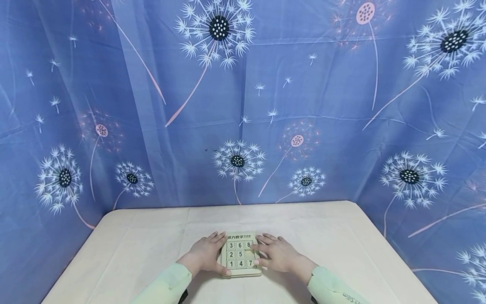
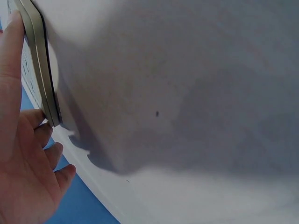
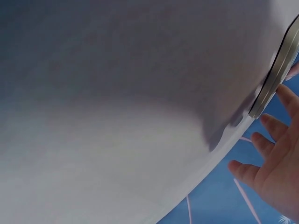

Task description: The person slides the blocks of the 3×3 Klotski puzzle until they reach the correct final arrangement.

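Note:
A pale green number slide puzzle (image 1: 240,272) lies on the table, its tiles reading 3 6 8, 2 5 and a gap, then 1 4 7. My left hand (image 1: 206,254) holds its left side, the thumb (image 2: 11,42) on the near corner and a fingertip at the far edge. Over the right side, my right hand (image 1: 280,254) has its fingers spread and extended. Its index fingertip is right by the 8 tile (image 1: 248,244) and the gap, and its thumb touches the edge of the 7 tile (image 1: 250,263). The puzzle's side (image 3: 275,70) shows in the right wrist view.
A cream cloth covers the table (image 1: 152,228). Blue curtains (image 1: 197,160) with a dandelion print stand behind it and along both sides. Pale green sleeves (image 1: 167,283) cover both forearms.

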`<act>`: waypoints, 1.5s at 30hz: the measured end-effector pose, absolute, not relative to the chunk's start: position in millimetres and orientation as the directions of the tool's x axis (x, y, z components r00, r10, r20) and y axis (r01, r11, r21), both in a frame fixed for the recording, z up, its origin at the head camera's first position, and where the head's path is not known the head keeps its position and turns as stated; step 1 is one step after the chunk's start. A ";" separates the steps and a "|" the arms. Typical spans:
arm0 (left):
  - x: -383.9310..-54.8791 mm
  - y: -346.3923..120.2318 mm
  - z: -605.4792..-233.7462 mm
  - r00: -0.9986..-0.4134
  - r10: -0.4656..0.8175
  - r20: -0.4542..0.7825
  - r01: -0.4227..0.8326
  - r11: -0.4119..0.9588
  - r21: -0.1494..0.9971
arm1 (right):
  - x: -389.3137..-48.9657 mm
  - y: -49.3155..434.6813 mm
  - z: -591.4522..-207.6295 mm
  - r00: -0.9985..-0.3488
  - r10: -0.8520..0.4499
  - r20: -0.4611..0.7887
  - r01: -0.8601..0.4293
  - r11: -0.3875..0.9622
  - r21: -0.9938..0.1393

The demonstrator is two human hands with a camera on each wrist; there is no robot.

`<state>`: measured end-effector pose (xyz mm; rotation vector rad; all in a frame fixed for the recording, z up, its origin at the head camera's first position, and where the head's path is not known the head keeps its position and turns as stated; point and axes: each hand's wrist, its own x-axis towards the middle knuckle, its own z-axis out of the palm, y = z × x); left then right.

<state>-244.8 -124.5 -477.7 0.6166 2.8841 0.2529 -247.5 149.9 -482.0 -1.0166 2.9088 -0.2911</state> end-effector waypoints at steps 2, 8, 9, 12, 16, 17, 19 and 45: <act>-244.7 -124.7 -477.8 -0.898 0.418 -0.140 0.387 0.899 0.204 | -247.7 150.0 -482.0 -0.783 -0.622 0.017 -0.614 0.767 -0.188; -244.8 -125.4 -479.1 -0.898 0.419 -0.133 0.390 0.899 0.200 | -248.1 150.1 -482.1 -0.779 -0.626 0.017 -0.619 0.765 -0.181; -244.9 -125.4 -479.2 -0.898 0.419 -0.132 0.391 0.899 0.198 | -248.3 150.2 -482.3 -0.779 -0.626 0.017 -0.618 0.765 -0.181; -245.4 -125.3 -479.4 -0.898 0.419 -0.133 0.390 0.899 0.197 | -248.8 150.5 -483.0 -0.781 -0.625 0.012 -0.616 0.766 -0.182; -245.5 -124.6 -478.3 -0.898 0.417 -0.141 0.385 0.900 0.205 | -248.7 151.7 -482.7 -0.779 -0.627 0.013 -0.619 0.765 -0.177; -245.4 -124.5 -478.0 -0.898 0.417 -0.142 0.385 0.900 0.206 | -248.3 152.1 -482.5 -0.778 -0.628 0.013 -0.619 0.765 -0.178; -245.1 -124.2 -477.8 -0.898 0.416 -0.141 0.385 0.900 0.207 | -247.5 152.7 -481.7 -0.776 -0.631 0.014 -0.623 0.762 -0.176; -244.8 -125.3 -478.8 -0.901 0.414 -0.132 0.382 0.899 0.214 | -209.5 159.1 -474.7 -0.727 -0.685 0.039 -0.682 0.716 -0.147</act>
